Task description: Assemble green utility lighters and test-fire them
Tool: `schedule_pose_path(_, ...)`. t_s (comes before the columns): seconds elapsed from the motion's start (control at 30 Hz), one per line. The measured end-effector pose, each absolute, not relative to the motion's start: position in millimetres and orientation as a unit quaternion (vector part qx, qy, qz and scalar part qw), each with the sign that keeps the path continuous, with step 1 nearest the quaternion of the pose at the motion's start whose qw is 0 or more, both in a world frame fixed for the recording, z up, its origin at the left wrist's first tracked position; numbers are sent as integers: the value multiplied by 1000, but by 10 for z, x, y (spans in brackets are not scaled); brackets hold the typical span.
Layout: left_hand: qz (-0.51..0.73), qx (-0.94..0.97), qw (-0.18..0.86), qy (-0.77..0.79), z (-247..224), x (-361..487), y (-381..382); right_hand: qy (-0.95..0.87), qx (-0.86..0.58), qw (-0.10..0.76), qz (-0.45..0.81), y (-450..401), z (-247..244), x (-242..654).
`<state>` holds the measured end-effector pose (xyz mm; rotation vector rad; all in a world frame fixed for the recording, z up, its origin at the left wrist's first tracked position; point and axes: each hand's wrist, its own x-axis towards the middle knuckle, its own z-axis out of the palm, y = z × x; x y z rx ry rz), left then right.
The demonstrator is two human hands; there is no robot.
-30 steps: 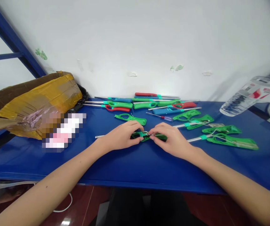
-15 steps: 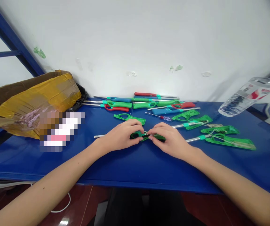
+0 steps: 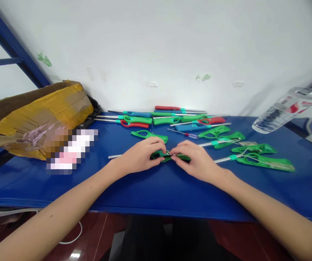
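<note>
Over the middle of the blue table, an opened green stick lighter (image 3: pixel 168 157) lies lengthwise under both hands, its metal tube pointing left. My left hand (image 3: pixel 144 155) is closed, thumb and fingers gripping the lighter's body near the trigger loop. From the other side my right hand (image 3: pixel 194 158) pinches a small part in the opened body; dark and pale bits show between the fingertips, too small to name. Just behind my left hand rests a loose green handle half (image 3: pixel 156 138). A screwdriver (image 3: pixel 191 136) with a clear purple handle lies behind my right hand.
Several assembled lighters (image 3: pixel 138 119) lie along the wall. Opened green lighters (image 3: pixel 265 163) with wires and tanks spread at the right. A clear water bottle (image 3: pixel 278 108) appears at the far right, and a taped cardboard box (image 3: pixel 44 105) at the left.
Both hands keep almost the same place, with the fingertips shifting slightly over the opened lighter. The view has tilted a little.
</note>
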<state>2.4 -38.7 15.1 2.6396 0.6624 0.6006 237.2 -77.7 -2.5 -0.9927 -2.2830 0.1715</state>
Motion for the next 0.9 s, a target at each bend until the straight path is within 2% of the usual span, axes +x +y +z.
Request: schedule_pose_path(0.9, 213, 937, 141, 237, 102, -28, -302, -849, -400, 331, 101, -789, -7, 2349)
